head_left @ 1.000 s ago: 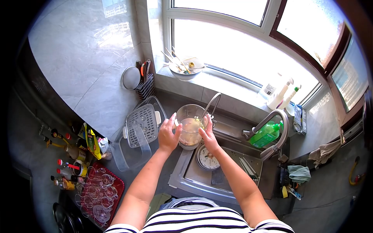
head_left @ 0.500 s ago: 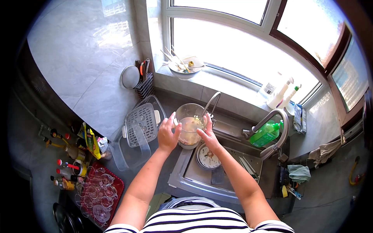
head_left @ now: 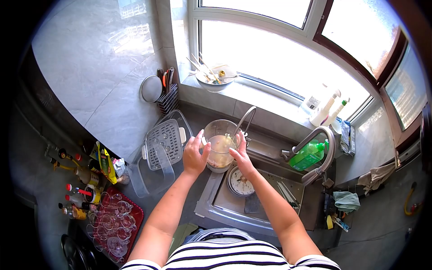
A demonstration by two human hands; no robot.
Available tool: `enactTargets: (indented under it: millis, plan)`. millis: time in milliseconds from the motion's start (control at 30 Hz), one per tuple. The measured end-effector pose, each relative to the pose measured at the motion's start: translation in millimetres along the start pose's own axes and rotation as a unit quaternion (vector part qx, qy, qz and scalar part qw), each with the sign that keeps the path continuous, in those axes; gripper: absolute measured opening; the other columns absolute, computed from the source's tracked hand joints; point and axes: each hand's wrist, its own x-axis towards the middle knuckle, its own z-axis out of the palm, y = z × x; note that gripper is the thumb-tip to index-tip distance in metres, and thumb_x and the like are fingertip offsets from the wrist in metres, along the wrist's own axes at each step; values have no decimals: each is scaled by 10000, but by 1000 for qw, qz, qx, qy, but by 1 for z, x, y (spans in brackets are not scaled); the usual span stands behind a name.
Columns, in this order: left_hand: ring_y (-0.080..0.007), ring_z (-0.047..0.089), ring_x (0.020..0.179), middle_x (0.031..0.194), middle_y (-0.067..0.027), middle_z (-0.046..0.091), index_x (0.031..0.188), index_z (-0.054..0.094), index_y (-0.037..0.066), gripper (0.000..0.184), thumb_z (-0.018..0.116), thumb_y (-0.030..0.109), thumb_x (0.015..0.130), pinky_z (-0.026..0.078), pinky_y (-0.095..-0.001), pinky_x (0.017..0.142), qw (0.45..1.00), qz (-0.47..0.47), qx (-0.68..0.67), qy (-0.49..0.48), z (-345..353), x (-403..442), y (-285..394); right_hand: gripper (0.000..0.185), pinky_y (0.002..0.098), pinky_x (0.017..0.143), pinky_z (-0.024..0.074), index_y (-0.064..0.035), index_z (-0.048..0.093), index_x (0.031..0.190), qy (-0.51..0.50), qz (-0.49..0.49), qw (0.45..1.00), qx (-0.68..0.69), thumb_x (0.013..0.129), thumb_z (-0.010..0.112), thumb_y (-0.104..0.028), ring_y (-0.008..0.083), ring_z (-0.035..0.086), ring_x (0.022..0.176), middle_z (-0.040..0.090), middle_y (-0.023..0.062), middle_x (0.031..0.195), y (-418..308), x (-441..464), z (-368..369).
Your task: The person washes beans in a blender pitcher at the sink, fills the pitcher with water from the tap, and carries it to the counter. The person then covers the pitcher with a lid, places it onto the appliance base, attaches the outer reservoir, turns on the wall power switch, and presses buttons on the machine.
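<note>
A clear round container (head_left: 220,150) with cloudy liquid and small pale and pinkish bits stands at the sink's left edge, under a thin curved faucet (head_left: 246,118). My left hand (head_left: 195,155) grips its left side by a white handle. On the other side, my right hand (head_left: 240,155) holds the right handle, its thumb against the wall. Just below the container, stacked plates (head_left: 241,181) lie in the steel sink (head_left: 270,220).
Left of the container are a perforated tray (head_left: 164,143) and a clear bin (head_left: 153,175). A red tray (head_left: 138,218) holds several glasses. A larger faucet (head_left: 330,148) and green bottle (head_left: 308,155) stand right. A bowl (head_left: 215,86) with utensils sits on the windowsill.
</note>
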Motion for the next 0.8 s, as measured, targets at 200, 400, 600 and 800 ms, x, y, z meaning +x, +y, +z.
enactTargets:
  millis: [200,400,600,800]
  plan:
    - [-324,607,801,876,-167,618,1297,587,-4,514,561,381,958,489,-415,750,1000,-6,-10,3,0,-1,1,936,367,1200,80,-106,-73,1575,1,6,1000,7,954,620,-208,247,48,1501,-6,174,1637,-3,-1,1]
    - [-319,625,808,889,-164,617,1302,584,-2,531,573,395,949,511,-416,732,1000,4,1,4,1,0,-2,932,367,1201,87,-113,-71,1576,0,0,1000,5,955,617,-203,249,61,1501,-6,164,1641,-2,-1,1]
    - [-322,627,820,889,-164,620,1300,587,-1,530,568,396,951,512,-417,746,1000,4,2,2,1,0,-2,934,369,1200,97,-117,-68,1578,-2,3,1000,6,955,622,-214,250,67,1502,-1,163,1641,-5,-2,1]
    - [-326,629,830,901,-168,625,1301,587,0,528,569,395,950,514,-418,755,1000,-8,1,-7,-1,0,1,933,371,1203,80,-116,-63,1578,-3,6,1000,-4,956,622,-233,251,47,1506,-10,162,1644,-3,-1,0]
